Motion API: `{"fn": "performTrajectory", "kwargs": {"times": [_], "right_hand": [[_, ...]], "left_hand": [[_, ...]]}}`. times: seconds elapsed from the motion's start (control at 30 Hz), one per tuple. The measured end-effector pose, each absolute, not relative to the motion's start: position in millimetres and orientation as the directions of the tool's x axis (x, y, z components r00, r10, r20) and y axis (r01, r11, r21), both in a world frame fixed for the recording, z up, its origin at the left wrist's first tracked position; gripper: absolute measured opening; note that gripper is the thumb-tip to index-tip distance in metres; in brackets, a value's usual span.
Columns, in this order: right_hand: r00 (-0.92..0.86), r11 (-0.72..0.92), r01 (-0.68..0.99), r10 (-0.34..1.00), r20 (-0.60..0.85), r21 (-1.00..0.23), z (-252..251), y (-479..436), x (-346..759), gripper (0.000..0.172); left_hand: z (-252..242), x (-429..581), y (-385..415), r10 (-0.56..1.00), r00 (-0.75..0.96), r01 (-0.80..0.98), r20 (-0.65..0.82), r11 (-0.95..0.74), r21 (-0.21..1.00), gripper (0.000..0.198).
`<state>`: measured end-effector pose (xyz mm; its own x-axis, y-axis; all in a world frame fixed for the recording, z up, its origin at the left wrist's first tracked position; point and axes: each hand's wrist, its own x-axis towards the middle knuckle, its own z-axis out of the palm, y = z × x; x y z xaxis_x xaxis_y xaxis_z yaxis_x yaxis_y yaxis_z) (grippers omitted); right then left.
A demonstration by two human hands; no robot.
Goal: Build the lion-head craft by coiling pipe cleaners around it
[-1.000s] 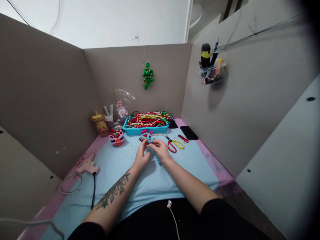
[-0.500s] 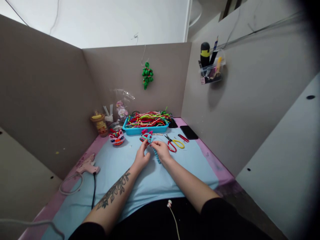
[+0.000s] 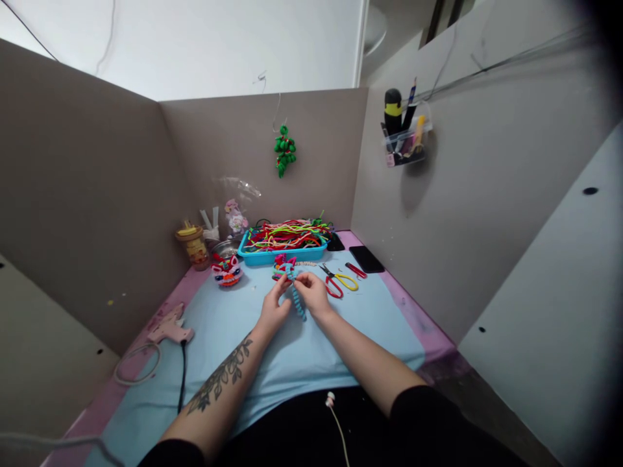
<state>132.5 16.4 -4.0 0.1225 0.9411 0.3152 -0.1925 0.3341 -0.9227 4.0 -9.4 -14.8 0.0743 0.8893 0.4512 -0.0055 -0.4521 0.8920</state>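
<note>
In the head view, the left hand and right hand both pinch the upper part of a light-blue, ridged, fuzzy strip over the blue-covered counter. From this fingertip grip its long axis trails toward the wearer, slanting slightly right, between both hands; neither is clearly nearer. No brand or writing is legible.

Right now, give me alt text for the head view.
A person's left hand and right hand hold a ribbed blue strip above a blue cloth. Scissors lie to the right, a glue gun to the left, and a tray of colorful strands beyond.
</note>
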Motion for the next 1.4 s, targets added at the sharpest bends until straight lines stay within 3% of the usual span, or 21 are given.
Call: {"fn": "performTrajectory", "kwargs": {"times": [0.23,0.33,0.43,0.57,0.7,0.93,1.13,1.4], "right_hand": [[0.121,0.338,-0.229,0.940,0.318,-0.913,-1.5,13.7,132.4,0.017],[0.120,0.295,-0.343,0.956,0.269,-0.892,-4.6,14.7,130.6,0.020],[0.105,0.177,-0.501,0.984,0.143,-0.847,-6.0,15.6,128.3,0.027],[-0.141,-0.116,-0.686,0.990,-0.025,-0.718,-2.7,15.3,128.9,0.029],[-0.292,-0.260,-0.759,0.955,-0.045,-0.597,3.2,12.7,129.6,0.027],[-0.212,-0.108,-0.787,0.972,0.101,-0.607,15.6,0.3,111.3,0.031],[-0.131,0.039,-0.626,0.979,0.154,-0.779,11.9,-0.5,106.0,0.027],[-0.134,0.110,-0.463,0.972,0.192,-0.879,4.8,-1.7,108.3,0.028]], "left_hand": [[-13.2,4.4,-7.6,0.915,0.058,-0.097,0.399,-0.393,0.914,0.068],[-10.3,5.2,-7.1,0.937,0.043,-0.178,0.348,-0.335,0.925,0.066],[-6.7,6.2,-9.6,0.931,0.049,-0.211,0.361,-0.344,0.915,0.065],[-2.6,7.8,-14.2,0.912,0.059,-0.229,0.406,-0.383,0.895,0.064],[1.8,11.5,-17.6,0.917,0.004,-0.272,0.400,-0.384,0.883,0.052],[15.7,17.8,-11.5,0.957,-0.198,-0.553,0.212,-0.288,0.782,0.025],[11.7,11.3,-2.2,0.990,-0.136,-0.716,0.035,-0.123,0.687,0.026],[6.2,9.0,-8.6,1.000,-0.008,-0.771,0.001,-0.007,0.637,0.025]]}}
